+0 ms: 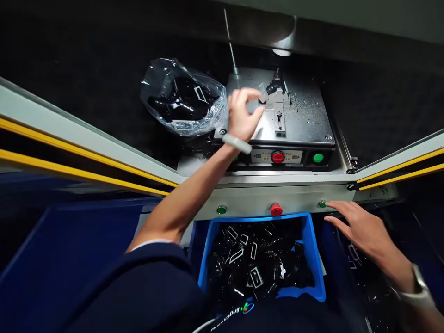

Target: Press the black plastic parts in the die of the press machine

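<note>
1. L hand [241, 115]: upper middle of frame, over the steel press plate [305, 118]. Fingers curled, partly closed, tips right by a small pale block [262, 94] on the fixture. Can't tell if it has hold of the block; nothing else in it.
2. R hand [364, 226]: lower right, fingers spread, open, empty, resting at the front edge of the steel rail [243, 199], just beside a green btn [322, 204].
3. Black moulded parts [256, 277] w/ pale rectangular rims: heaped loose in the blue bin [305, 240], bottom middle, betw. the hands and below the rail. More of the same-looking parts in a clear plastic bag [183, 99], upper left, on the dark tabletop [104, 60].
4. Handling, my read: parts look light, stiff, prob. hard plastic. Glossy, so maybe a bit slippery. Best grip = solid black body, not the thin rim. Pile is tangled, so pick singly.
5. Pale block looks small: pinch w/ fingertips. Hardness can't be told from here.
6. Plate has metal-looking specks on it. Red stop btn [277, 157] and a 2nd green btn [318, 158] sit on the panel below it.
</note>
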### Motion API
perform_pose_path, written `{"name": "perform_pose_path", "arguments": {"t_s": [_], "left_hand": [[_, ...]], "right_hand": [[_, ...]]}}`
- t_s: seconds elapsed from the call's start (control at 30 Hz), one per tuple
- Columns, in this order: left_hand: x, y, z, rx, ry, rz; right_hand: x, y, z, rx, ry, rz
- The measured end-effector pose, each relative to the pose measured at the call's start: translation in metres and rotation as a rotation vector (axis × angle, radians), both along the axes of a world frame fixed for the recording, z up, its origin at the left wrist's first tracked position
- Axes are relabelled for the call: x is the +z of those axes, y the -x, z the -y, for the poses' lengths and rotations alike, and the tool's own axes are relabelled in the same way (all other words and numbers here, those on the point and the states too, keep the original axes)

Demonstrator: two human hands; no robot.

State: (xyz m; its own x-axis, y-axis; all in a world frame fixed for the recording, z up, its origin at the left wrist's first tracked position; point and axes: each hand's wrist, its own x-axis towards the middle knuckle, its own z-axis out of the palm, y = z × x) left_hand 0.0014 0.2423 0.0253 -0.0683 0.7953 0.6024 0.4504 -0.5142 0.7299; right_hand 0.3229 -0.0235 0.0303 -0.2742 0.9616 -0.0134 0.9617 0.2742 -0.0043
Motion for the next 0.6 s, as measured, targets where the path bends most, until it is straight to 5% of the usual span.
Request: {"name": "perform_pose_path", "arguments": {"t_s": [0.13, 0.23, 0.37, 0.6], "left_hand": [[-0.043, 0.055, 0.140, -0.017, 0.114, -0.088], [-0.075, 0.097, 0.202, -0.035, 0.267, -0.275], [-0.100, 0.132, 0.213, -0.070, 0.471, -0.555], [-0.097, 0.135, 0.208, -0.038, 0.516, -0.697]], "right_hand": [[-0.043, 0.002, -0.020, -0.103, 0.084, -0.142], [-0.060, -0.006, -0.029, -0.160, 0.106, -0.245], [-0.064, -0.009, -0.036, -0.152, 0.086, -0.227], [-0.066, 0.002, -0.037, -0.256, 0.006, -0.182]]}}
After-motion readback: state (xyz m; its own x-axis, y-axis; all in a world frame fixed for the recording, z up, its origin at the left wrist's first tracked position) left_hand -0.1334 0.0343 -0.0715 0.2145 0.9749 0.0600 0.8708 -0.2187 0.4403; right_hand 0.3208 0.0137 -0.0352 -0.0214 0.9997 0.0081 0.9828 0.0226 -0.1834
